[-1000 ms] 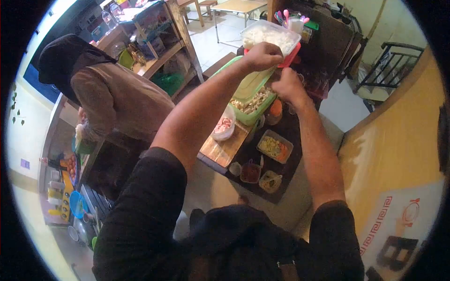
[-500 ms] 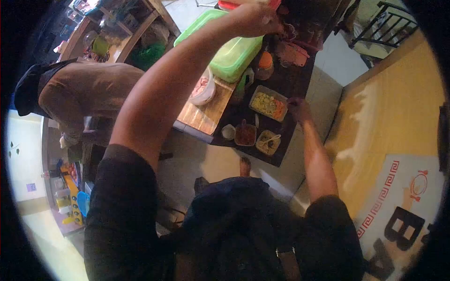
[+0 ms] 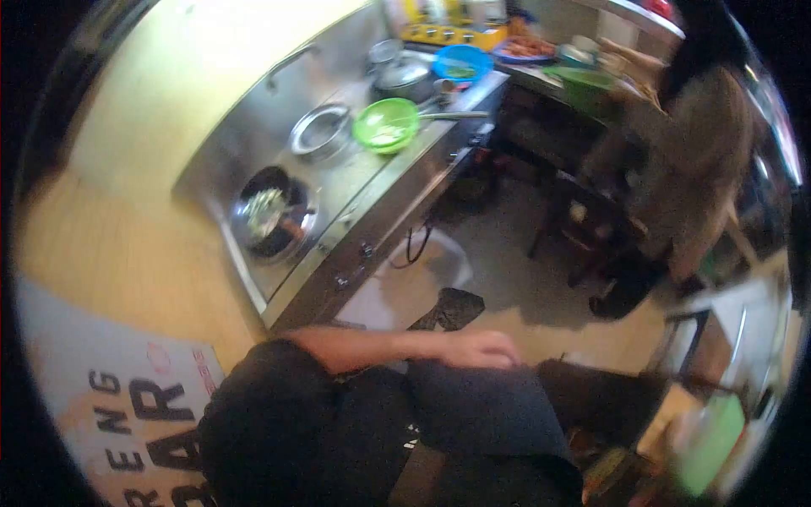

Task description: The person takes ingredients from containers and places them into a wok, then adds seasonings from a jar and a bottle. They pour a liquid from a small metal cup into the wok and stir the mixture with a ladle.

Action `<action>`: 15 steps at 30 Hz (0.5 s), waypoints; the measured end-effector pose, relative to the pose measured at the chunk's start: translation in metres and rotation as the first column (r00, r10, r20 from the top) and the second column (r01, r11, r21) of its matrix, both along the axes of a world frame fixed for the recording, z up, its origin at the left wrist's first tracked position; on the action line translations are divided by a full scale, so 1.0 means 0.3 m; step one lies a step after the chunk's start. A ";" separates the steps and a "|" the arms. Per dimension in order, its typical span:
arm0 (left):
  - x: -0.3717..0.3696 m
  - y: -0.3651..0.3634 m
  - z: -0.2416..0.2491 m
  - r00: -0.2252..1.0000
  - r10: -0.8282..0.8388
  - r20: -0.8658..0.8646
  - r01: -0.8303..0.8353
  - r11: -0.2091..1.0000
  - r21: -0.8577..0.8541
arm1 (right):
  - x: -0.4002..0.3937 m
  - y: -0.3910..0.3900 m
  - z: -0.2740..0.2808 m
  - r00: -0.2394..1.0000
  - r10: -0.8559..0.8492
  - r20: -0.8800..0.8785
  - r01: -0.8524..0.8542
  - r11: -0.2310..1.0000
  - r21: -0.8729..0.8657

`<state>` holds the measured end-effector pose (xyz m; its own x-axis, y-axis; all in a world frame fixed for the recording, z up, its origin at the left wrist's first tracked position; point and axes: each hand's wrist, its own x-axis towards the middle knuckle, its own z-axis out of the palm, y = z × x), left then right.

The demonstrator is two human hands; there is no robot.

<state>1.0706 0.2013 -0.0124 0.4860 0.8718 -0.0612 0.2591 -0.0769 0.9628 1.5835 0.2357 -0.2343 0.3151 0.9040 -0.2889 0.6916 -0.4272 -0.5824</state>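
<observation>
My left hand (image 3: pixel 483 348) is in front of my body at waist height, with the forearm stretched to the right across me. Its fingers look curled together and slightly blurred; whatever they may hold is hidden. It touches no surface that I can see. My right hand is out of view. Beyond my left arm, on the steel stove, sits a wok (image 3: pixel 291 241) holding pale chopped food (image 3: pixel 264 209) and a brownish utensil or piece I cannot make out. A light green bowl (image 3: pixel 386 127) and a round metal pan or ring (image 3: pixel 321 133) stand farther along.
A lidded pot (image 3: pixel 401 80) and a blue basin (image 3: pixel 462 64) stand at the stove's far end, near a plate of reddish food (image 3: pixel 528 49). Another person (image 3: pixel 693 160) bends at the right-hand counter. A blurred green-lidded container (image 3: pixel 714 444) is at lower right.
My view has swung from the dark table with food containers to the stove. My left hand has come down from above the red container; my right hand has left the view.
</observation>
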 end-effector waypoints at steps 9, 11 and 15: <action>-0.632 -0.813 -0.225 0.581 0.808 0.102 -0.694 0.556 -0.457 | -1.753 0.242 0.551 0.297 0.913 -0.281 -0.928 0.346 0.142; -0.685 -0.888 -0.236 0.496 0.860 0.123 -0.720 0.486 -0.495 | -2.250 0.138 0.736 0.069 0.983 -0.171 -0.995 0.081 0.064; -0.754 -0.955 -0.246 0.374 0.917 0.137 -0.734 0.383 -0.561 | -2.957 -0.265 1.020 -0.464 0.862 -0.203 -0.873 -0.406 0.270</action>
<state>0.8446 -0.0852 -0.0862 -0.4236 0.7730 -0.4723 -0.3926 0.3131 0.8647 0.6964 0.1562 0.0717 -0.9788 -0.1831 -0.0918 -0.0355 0.5933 -0.8042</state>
